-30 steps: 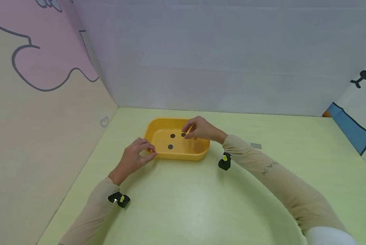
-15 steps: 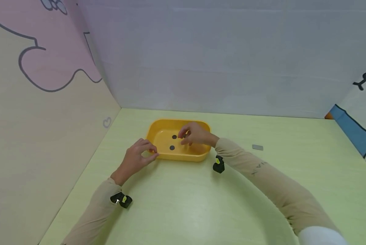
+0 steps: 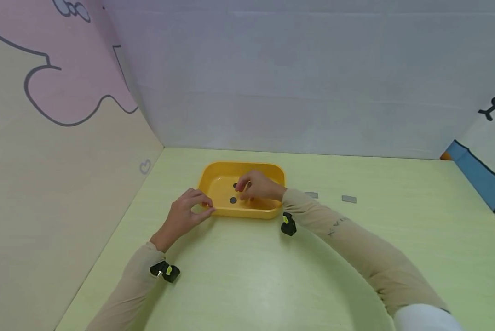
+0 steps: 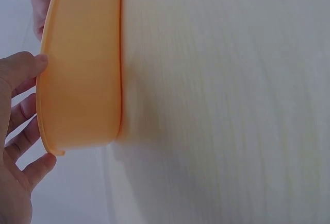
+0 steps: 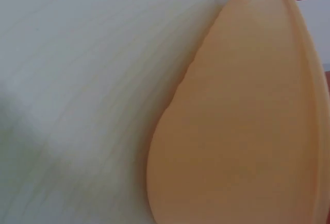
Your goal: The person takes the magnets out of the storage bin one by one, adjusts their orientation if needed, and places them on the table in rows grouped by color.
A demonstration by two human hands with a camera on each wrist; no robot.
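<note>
A yellow tray sits on the green table, with two dark discs showing on its floor. My left hand holds the tray's near left corner. Its thumb is on the rim of the tray and its fingers curl at the corner. My right hand reaches down inside the tray with its fingers curled, fingertips beside the farther disc. What lies under that hand is hidden. The right wrist view shows only the tray's outer wall.
Two small grey flat pieces lie on the table right of the tray. Printed walls close in the left, back and right sides. Bare green table stretches toward me.
My right hand has moved left and lower into the tray, covering one of three discs. A second grey piece has come into view past its forearm. The left hand has stayed on the corner.
</note>
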